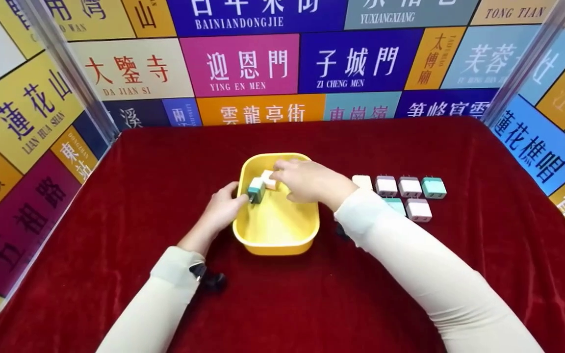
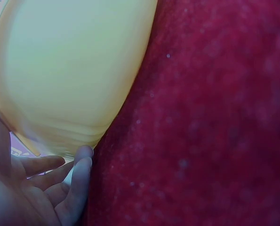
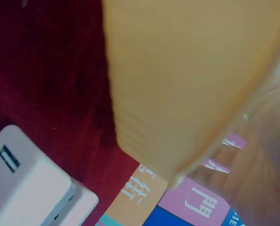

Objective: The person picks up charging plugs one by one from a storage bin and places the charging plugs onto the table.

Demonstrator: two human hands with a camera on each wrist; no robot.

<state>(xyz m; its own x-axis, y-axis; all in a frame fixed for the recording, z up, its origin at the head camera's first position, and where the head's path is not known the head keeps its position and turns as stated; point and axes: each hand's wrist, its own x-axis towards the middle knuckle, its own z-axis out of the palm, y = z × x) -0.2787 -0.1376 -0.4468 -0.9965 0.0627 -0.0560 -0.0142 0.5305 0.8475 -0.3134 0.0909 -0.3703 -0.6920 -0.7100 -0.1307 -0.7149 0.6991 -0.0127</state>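
A yellow plastic bin (image 1: 277, 249) stands on the red cloth in front of me. My left hand (image 1: 221, 208) holds its left rim, thumb at the edge, with the fingers against the outer wall in the left wrist view. Inside, near the left wall, a green-and-white plug charger (image 1: 256, 190) lies beside a white-and-orange charger (image 1: 269, 180). Reaching over the right side, my right hand (image 1: 307, 181) has its fingertips right at the white-and-orange charger, while its thumb stands apart from it. In the right wrist view the bin's wall hides much of that hand.
Right of the bin lie several two-tone chargers, among them a teal one (image 1: 433, 188), a purple-and-white one (image 1: 386, 186) and a pinkish one (image 1: 418, 210). My right forearm passes in front of this group. Panels with printed signs (image 1: 245, 63) rise behind the cloth.
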